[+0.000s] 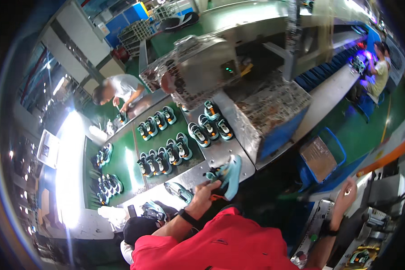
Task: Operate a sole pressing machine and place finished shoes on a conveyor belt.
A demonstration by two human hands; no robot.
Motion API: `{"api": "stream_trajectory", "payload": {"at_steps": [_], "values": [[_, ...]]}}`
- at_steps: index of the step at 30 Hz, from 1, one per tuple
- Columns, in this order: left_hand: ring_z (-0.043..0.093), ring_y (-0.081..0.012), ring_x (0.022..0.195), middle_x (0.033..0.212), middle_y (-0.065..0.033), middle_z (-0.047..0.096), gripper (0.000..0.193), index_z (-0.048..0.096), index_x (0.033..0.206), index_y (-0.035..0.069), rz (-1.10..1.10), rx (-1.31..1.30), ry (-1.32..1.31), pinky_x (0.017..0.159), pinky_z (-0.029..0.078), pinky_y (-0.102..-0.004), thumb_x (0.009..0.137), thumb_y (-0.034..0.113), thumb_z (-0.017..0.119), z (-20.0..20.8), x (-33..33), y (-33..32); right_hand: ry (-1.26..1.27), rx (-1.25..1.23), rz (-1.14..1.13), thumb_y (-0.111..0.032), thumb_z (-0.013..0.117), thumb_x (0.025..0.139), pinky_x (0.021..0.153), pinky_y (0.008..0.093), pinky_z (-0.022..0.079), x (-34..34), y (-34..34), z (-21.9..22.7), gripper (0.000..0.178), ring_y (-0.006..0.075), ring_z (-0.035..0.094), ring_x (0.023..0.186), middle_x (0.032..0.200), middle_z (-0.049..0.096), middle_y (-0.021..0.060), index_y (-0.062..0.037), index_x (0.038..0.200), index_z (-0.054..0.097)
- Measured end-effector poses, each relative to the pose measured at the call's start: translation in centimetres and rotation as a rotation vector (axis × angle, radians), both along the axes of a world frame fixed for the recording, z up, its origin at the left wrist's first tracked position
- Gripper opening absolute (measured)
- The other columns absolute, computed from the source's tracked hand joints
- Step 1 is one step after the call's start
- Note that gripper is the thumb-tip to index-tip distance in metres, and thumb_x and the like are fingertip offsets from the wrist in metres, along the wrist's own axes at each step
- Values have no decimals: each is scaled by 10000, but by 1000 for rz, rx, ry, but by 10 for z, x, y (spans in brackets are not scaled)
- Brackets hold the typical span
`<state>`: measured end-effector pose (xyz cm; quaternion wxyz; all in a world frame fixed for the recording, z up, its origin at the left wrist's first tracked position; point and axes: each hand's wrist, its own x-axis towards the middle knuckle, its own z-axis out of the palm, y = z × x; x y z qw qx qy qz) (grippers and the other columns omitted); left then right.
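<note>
My left hand (201, 198) is closed on a pale teal sneaker (232, 179), held tilted over the near edge of the metal bench with its sole toward the right. An orange piece shows at the shoe's lower end. Just left of this hand, another teal sneaker (179, 192) lies on the bench. My right hand (344, 198) is raised far to the right beside grey machinery. Its fingers seem stretched upward and slightly bent, and no shoe is in it. A small pale spot at its fingers is too small to name.
Rows of sneakers (165, 157) stand on the green belt (129, 157), with several more on the metal plate (218, 146). A person (121, 90) works across the belt. To the right are a blue-framed chair (318, 158) and grey machinery (382, 198). Beside my left arm is a dark-capped head (141, 230).
</note>
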<state>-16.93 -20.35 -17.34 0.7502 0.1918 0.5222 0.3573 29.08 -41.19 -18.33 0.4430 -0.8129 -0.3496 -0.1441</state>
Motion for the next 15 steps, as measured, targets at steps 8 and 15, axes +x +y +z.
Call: {"api": "stream_trajectory", "payload": {"at_steps": [8, 15], "values": [[697, -285, 736, 943, -206, 664, 394, 532, 1110, -130, 320, 183, 162, 549, 587, -373, 820, 79, 698, -72, -137, 196, -732, -37, 725, -6, 632, 869, 754, 269, 490, -117, 380, 265, 256, 162, 625, 912, 1020, 670, 66, -41, 1123, 628], [684, -281, 665, 843, -194, 680, 322, 611, 985, -135, 434, 124, 208, 544, 534, -343, 768, 76, 721, -155, -174, 415, -883, -173, 920, -174, 678, 850, 829, 304, 482, -231, 681, 326, 337, 172, 623, 967, 1054, 689, 95, -86, 1174, 649]]}}
